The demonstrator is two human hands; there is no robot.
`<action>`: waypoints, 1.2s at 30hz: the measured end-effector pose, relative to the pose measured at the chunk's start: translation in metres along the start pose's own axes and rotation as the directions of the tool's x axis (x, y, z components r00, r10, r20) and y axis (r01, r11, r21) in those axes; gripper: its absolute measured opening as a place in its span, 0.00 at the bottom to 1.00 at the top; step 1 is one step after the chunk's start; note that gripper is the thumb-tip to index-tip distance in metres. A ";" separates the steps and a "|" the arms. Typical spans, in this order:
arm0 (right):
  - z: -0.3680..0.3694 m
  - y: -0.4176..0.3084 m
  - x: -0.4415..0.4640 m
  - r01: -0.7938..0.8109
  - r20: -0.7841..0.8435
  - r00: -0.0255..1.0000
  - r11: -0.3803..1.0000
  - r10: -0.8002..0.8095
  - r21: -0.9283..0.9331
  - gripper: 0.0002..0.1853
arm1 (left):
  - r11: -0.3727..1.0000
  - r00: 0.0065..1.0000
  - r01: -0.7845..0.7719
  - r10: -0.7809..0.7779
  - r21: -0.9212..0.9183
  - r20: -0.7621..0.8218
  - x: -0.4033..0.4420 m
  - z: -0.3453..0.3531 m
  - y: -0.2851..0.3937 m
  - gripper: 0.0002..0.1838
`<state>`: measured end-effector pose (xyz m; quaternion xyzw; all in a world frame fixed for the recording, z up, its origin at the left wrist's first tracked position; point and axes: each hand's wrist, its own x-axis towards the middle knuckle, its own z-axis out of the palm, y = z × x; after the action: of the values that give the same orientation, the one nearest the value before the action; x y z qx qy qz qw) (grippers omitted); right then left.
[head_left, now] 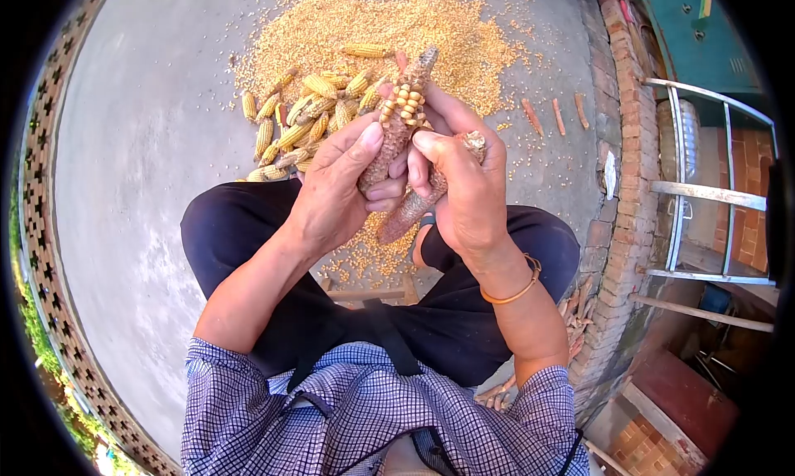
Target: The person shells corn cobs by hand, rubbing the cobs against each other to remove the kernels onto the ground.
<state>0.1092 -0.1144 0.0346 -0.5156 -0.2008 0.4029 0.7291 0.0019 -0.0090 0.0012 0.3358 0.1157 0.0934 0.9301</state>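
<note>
My left hand (344,165) is closed around a mostly bare corn cob (385,153), tilted with its top away from me. A patch of yellow kernels (404,103) still clings near its upper part. In my right hand (464,178) is a second, stripped corn cob (411,211), held slantwise, its broken end showing by the index finger. My right thumb presses close to the kernels on the first cob. Both hands are together above my knees. Beyond them lies a heap of unshelled corn ears (310,115), partly hidden by my left hand.
Loose kernels (373,16) spread over the concrete floor (132,144) behind the ears, and more lie between my feet. Several bare cobs (557,115) rest to the right. A low brick edge (625,169) and a metal ladder-like frame (704,190) stand along the right side.
</note>
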 end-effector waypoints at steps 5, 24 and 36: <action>0.001 0.005 0.003 0.043 -0.008 0.999 0.998 -0.042 0.045 0.25 | 0.979 0.997 0.059 -0.050 -0.196 0.053 0.000 -0.003 0.005 0.19; 0.005 0.020 0.002 0.135 -0.096 0.984 0.982 -0.148 -0.129 0.23 | 0.960 0.993 0.117 -0.116 -0.256 0.019 -0.003 -0.014 -0.007 0.18; 0.007 0.013 0.001 0.090 -0.145 0.984 0.988 -0.107 -0.122 0.18 | 0.999 0.999 0.045 -0.046 -0.029 -0.003 -0.001 -0.004 -0.003 0.22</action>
<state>0.0998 -0.1081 0.0253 -0.5749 -0.1932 0.3139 0.7305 0.0005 -0.0093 -0.0037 0.3192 0.1239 0.0746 0.9366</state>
